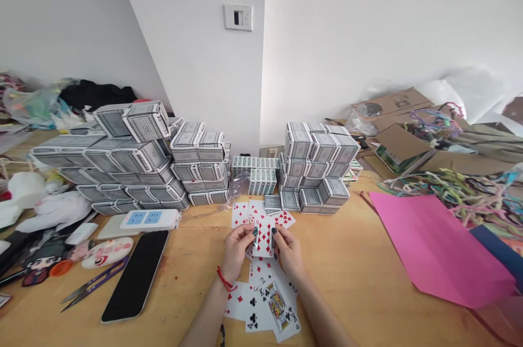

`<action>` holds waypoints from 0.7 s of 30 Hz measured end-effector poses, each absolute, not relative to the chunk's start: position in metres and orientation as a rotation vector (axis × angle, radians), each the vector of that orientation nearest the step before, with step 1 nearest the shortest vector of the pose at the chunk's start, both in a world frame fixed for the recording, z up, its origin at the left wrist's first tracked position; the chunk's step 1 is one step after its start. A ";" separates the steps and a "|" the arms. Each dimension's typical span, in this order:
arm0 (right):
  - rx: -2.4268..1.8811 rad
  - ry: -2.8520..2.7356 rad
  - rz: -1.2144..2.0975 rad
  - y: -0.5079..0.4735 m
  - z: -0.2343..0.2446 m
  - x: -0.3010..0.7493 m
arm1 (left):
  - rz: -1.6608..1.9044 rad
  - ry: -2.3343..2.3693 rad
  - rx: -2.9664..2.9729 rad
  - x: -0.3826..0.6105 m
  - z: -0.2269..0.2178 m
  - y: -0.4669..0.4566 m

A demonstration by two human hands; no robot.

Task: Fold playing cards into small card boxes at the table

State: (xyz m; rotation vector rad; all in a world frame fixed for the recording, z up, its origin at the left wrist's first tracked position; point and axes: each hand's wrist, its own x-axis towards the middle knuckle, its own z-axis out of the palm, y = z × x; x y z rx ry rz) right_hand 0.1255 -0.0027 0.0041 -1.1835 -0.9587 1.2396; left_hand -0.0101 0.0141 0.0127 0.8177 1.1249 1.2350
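Mid-table, above loose cards (267, 300): L hand (237, 251) + R hand (289, 251) pinch diamonds card (263, 235), red pips.

**Colour and pattern reference**

The diamond card (263, 237) between your hands shows red pips on white. Your left hand (237, 251) carries a red cord at the wrist. Its nails and those of your right hand (290, 251) are dark. On the pale wood worktop (359, 292), the king card (278, 299) is printed in yellow, red and blue, and the four of clubs (253, 318) in black on white. The card boxes (134, 164) bear a fine grey-on-white lattice. The paper sheet (433, 246) is pink, the phone (137, 276) black and the scissors (92, 284) purple.
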 end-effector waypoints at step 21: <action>-0.964 -0.721 1.466 -0.007 0.016 0.124 | 1.228 1.131 0.907 -0.008 0.012 0.012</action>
